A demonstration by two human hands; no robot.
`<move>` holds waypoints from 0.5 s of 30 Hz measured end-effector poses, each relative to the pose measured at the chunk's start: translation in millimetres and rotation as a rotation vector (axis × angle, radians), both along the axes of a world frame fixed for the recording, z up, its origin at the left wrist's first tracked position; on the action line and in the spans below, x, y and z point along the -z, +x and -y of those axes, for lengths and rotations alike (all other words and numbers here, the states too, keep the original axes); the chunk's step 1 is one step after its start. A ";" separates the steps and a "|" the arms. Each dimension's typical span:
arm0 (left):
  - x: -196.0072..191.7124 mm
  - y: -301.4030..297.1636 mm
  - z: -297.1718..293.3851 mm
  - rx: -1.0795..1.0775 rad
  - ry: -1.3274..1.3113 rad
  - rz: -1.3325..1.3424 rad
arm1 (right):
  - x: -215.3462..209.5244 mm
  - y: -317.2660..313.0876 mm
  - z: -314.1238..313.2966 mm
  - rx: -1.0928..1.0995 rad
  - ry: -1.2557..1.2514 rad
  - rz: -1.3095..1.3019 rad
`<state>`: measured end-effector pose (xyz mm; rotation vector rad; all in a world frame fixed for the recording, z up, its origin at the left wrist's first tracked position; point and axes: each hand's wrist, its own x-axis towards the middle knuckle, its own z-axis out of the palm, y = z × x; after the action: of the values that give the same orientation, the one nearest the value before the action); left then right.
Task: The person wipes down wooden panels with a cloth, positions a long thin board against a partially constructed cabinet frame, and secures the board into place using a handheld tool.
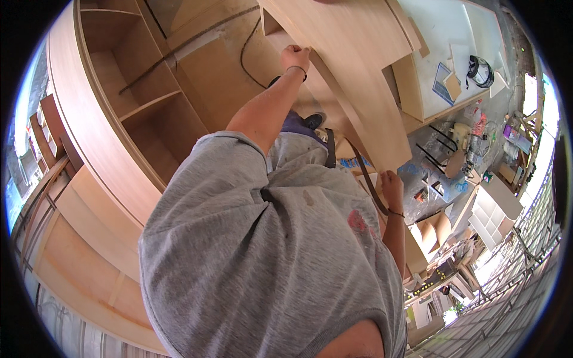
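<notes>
My left hand (295,58) is closed, its fingertips at the edge of a pale wood-grain cabinet (364,65) in front of me. Whatever the fingers pinch there is too small to make out. Farther right, my right hand (391,186) is curled beside the cabinet's near corner; its grip is partly hidden. A thin dark brown strip (371,186) hangs in a curve between my body and the right hand, passing close to the right wrist. I cannot tell whether either hand holds it.
An open shelf unit (149,113) stands on my left, with wooden panels (89,238) behind it. A dark cable (245,51) crosses the floor. At the right, a pale worktable (441,89) carries a black-and-white helmet (479,71). Tools and scraps clutter the floor beyond, near a metal-legged stool (439,143).
</notes>
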<state>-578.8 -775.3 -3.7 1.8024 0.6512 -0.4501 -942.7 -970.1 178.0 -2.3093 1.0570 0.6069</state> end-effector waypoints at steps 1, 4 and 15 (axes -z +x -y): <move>3.3 0.9 0.0 -0.013 -0.001 0.013 | 1.8 0.0 0.1 -0.011 -0.004 0.032; 6.3 -2.1 -2.3 0.018 0.068 0.096 | 2.2 4.9 1.8 -0.046 0.001 -0.038; 28.0 -137.7 53.2 0.131 0.002 0.047 | 69.0 -20.3 27.2 0.052 0.153 -0.017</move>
<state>-716.5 -828.5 -31.8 1.8590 0.5035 -0.4930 -963.0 -997.3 109.0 -2.1427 1.0378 0.6646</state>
